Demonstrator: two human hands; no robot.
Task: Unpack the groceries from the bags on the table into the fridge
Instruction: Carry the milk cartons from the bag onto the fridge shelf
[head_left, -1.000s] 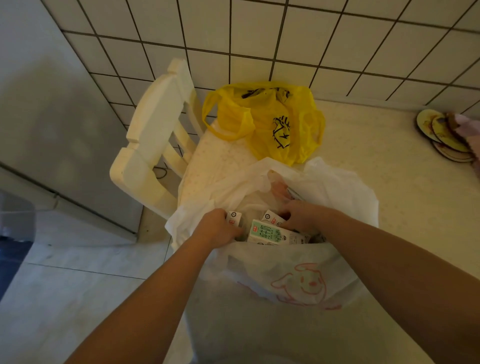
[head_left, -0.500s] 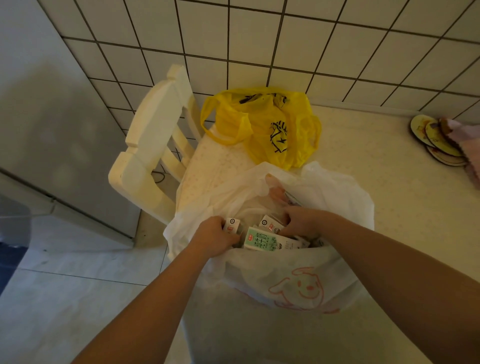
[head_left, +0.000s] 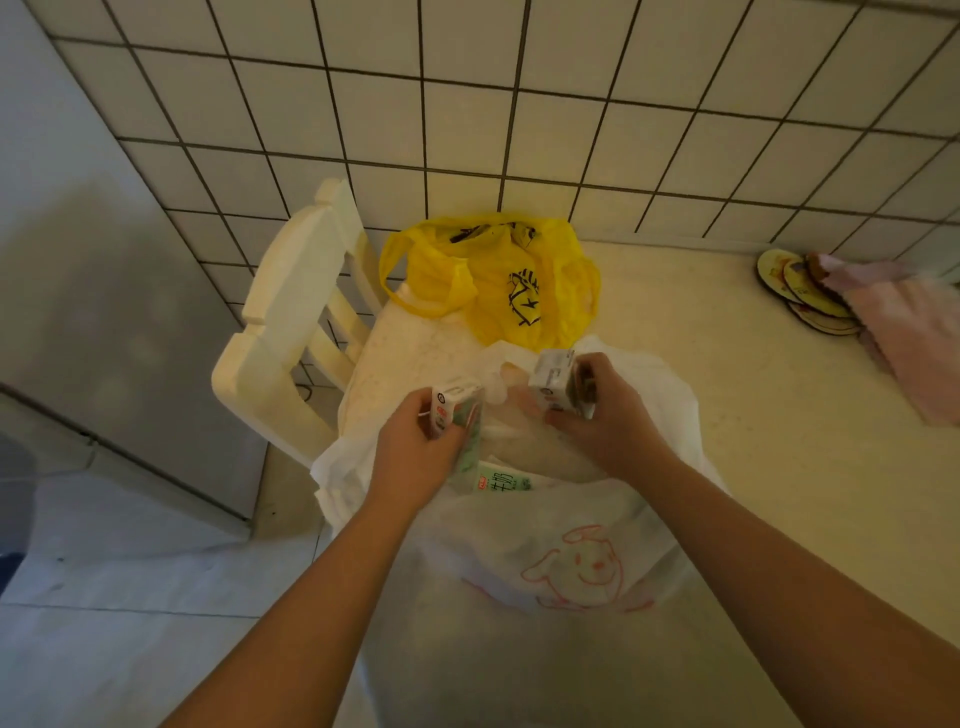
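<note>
**Cartons Held Over Bag**

The left hand (head_left: 415, 441) grips a small white-and-green paper milk carton (head_left: 454, 410), the right hand (head_left: 608, 421) a second carton (head_left: 553, 382), above the white plastic bag (head_left: 571, 545) on the cream table (head_left: 727, 415). Carry both upright, grips firm.

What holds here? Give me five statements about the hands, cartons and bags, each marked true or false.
1. The left hand grips a carton over the white bag. True.
2. The right hand is empty. False: it holds a second carton.
3. The yellow bag lies beyond the white bag, nearer the tiled wall. True.
4. The white bag is emptied. False: a third carton shows inside it.
5. The chair stands at the right end of the table. False: it stands at the left.
</note>
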